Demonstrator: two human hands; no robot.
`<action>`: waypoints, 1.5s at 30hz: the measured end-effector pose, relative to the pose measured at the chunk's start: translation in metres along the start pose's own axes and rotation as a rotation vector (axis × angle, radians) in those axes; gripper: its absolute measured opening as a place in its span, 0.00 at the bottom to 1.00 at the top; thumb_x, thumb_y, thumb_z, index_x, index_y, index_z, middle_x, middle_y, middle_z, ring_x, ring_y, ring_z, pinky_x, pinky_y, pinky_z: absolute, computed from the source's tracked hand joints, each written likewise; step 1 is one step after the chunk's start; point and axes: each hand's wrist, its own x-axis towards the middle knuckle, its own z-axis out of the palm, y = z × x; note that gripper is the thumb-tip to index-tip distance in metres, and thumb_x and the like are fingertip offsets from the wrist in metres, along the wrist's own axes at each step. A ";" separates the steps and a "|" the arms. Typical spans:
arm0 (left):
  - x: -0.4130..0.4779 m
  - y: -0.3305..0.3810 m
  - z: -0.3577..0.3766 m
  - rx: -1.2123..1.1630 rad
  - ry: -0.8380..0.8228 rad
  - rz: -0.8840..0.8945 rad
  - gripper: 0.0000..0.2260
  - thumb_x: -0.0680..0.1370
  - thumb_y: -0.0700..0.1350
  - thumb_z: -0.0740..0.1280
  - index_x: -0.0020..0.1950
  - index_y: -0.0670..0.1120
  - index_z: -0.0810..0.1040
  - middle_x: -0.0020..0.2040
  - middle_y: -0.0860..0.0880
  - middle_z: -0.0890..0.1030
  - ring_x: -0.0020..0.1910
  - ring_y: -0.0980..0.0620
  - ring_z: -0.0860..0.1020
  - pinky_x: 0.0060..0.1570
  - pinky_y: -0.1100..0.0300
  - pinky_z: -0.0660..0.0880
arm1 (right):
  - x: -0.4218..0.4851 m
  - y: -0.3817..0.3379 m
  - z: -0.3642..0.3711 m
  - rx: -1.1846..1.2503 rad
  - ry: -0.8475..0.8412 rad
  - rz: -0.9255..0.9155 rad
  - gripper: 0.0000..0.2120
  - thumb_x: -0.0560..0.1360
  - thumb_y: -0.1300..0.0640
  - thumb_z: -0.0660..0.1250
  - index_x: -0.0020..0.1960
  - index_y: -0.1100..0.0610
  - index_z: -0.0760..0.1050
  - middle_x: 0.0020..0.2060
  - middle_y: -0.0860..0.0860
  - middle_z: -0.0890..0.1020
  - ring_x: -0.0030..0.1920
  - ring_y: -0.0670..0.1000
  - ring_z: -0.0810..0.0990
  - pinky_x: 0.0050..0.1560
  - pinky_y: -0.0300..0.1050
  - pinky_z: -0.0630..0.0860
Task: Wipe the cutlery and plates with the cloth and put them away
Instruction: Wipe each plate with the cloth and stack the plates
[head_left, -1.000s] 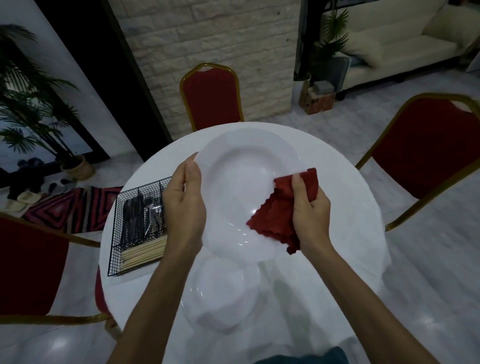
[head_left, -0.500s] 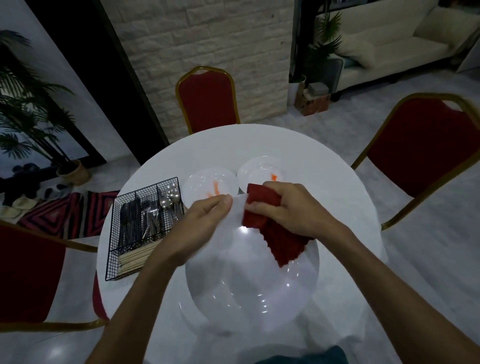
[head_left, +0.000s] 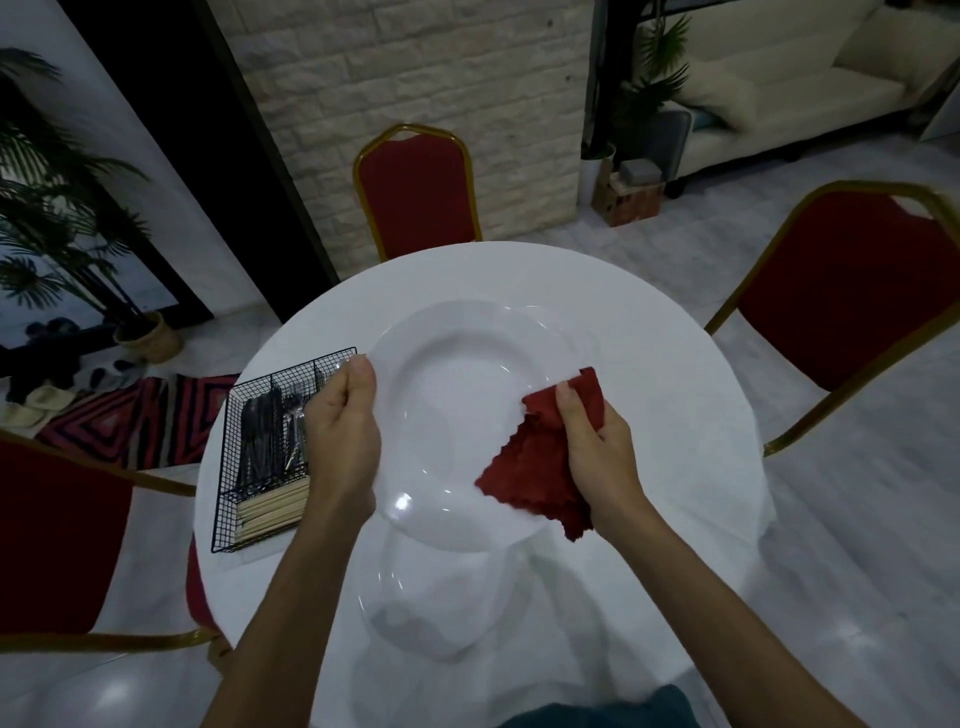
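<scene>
Round white counter, cloth-covered, fills the middle of the head view; three red chairs with gold frames stand around it.

Large white plate: held up over the counter, tilted with its upper face toward the camera. Face looks clean and glossy, one small highlight near the lower rim. No residue visible on it.

Second plate: lies flat on the counter directly below the held one, near the person's edge. Could be a stack; cannot tell how many.

Black wire basket: on the counter's left side, just beside the left forearm. Divided compartments hold dark cutlery upright-ish in the far section and pale chopsticks along the near section.

Red cloth: draped over the held plate's right rim, scalloped edge lying on the plate face.

Left hand: closed on the plate's left rim, thumb on the face, fingers behind.

Right hand: closed on the cloth, thumb pinching it against the right rim.

Progress, judged: cutlery appears already sorted into the basket, so that part is likely done or nearly so. Plate wiping is under way. The held plate is not yet put away. Whether the plate below is wiped or waiting cannot be told. Where plates finally go is not shown.
</scene>
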 end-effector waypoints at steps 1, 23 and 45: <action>0.001 0.000 -0.002 -0.011 -0.001 -0.031 0.12 0.85 0.50 0.62 0.45 0.51 0.82 0.50 0.50 0.82 0.55 0.49 0.80 0.66 0.42 0.75 | 0.000 -0.001 -0.001 -0.022 -0.006 -0.016 0.14 0.81 0.41 0.66 0.51 0.50 0.84 0.45 0.50 0.88 0.47 0.52 0.87 0.56 0.58 0.83; -0.003 0.004 -0.005 0.092 -0.381 -0.079 0.12 0.84 0.49 0.62 0.55 0.49 0.85 0.51 0.47 0.87 0.47 0.50 0.84 0.44 0.56 0.82 | 0.010 -0.050 -0.017 -0.428 -0.208 -0.277 0.17 0.73 0.39 0.74 0.46 0.53 0.80 0.40 0.52 0.85 0.42 0.54 0.85 0.49 0.57 0.82; -0.008 -0.011 0.046 0.335 -0.323 -0.200 0.27 0.82 0.63 0.57 0.47 0.39 0.78 0.35 0.43 0.80 0.39 0.46 0.81 0.44 0.53 0.77 | -0.044 0.027 0.024 -0.652 0.028 -0.804 0.12 0.75 0.56 0.61 0.54 0.60 0.78 0.48 0.49 0.76 0.44 0.50 0.76 0.40 0.38 0.73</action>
